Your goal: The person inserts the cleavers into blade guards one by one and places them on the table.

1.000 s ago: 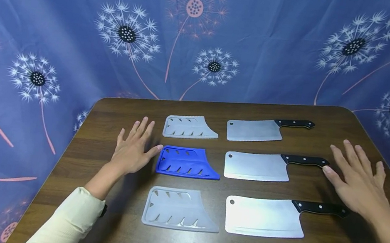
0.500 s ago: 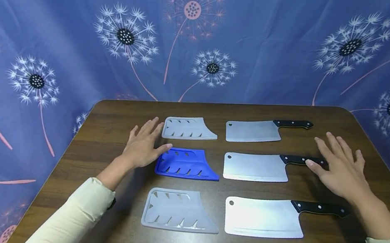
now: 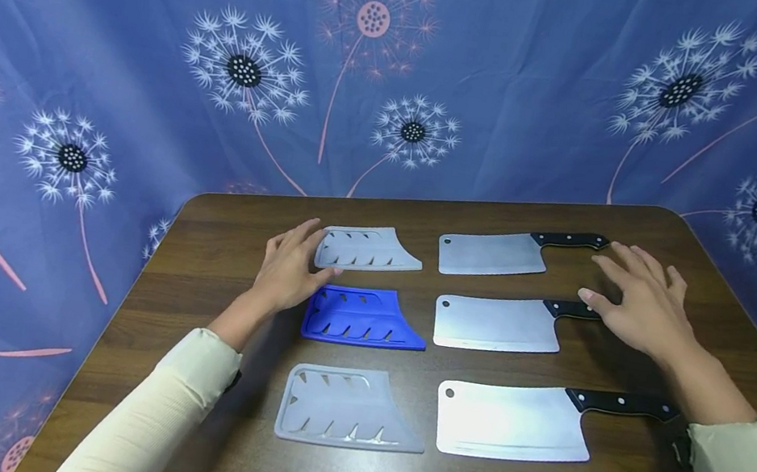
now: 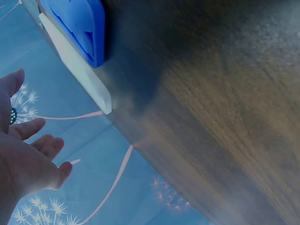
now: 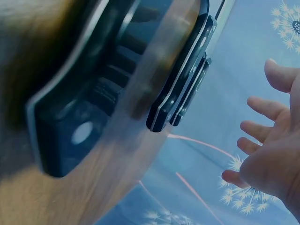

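Note:
Three knife sheaths lie in a column on the left of the table: a far white one (image 3: 369, 248), a blue one (image 3: 366, 317) and a near translucent one (image 3: 351, 410). Beside them lie three cleavers with black handles, the far (image 3: 493, 255), middle (image 3: 497, 326) and near (image 3: 512, 424). My left hand (image 3: 287, 270) hovers at the left end of the far sheath, its thumb over the blue sheath's corner, holding nothing. Above the middle cleaver's handle, partly hiding it, my right hand (image 3: 644, 302) has fingers spread and slightly bent. Its fingertips are near the far handle's end.
The brown wooden table (image 3: 219, 220) has rounded far corners. Behind it hangs a blue cloth (image 3: 512, 125) printed with dandelions. In the right wrist view, the near cleaver's handle (image 5: 70, 122) looms close to the camera.
My left hand has moved right and away from me, to the far sheath's end. The right hand has moved left and away, toward the far handle, its fingers bending more. Sheaths and cleavers stay put.

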Demonstrator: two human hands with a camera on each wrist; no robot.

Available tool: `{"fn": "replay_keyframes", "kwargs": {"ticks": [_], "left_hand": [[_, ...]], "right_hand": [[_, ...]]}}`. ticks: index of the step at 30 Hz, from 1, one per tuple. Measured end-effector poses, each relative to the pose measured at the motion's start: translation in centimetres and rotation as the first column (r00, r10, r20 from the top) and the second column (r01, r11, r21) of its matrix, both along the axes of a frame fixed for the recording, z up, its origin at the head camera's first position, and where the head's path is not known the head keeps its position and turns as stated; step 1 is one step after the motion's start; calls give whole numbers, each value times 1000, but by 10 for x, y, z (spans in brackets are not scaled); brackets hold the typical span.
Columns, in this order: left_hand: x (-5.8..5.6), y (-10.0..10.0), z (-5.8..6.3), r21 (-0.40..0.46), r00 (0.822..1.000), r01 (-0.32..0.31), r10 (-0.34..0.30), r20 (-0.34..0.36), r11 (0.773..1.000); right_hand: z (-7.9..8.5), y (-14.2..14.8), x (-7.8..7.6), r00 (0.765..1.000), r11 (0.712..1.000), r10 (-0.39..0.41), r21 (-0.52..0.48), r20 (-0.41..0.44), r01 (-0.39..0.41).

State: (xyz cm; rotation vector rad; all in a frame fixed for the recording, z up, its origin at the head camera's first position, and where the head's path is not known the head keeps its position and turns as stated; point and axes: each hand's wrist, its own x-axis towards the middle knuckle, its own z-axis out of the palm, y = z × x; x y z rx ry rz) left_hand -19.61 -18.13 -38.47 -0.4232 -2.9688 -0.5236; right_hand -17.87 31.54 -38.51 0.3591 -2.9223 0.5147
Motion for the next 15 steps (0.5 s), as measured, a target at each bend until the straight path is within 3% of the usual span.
{"fn": "replay_keyframes", "kwargs": {"ticks": [7, 15], "left_hand": [[-11, 3, -6, 36, 995, 43, -39, -88, 998], [-21, 6, -11, 58, 996, 40, -35, -85, 998]], "right_hand": [[2, -8, -11, 1000, 1000, 2, -14, -4, -2], [2, -17, -22, 1000, 1000, 17, -15, 23, -17]]}}
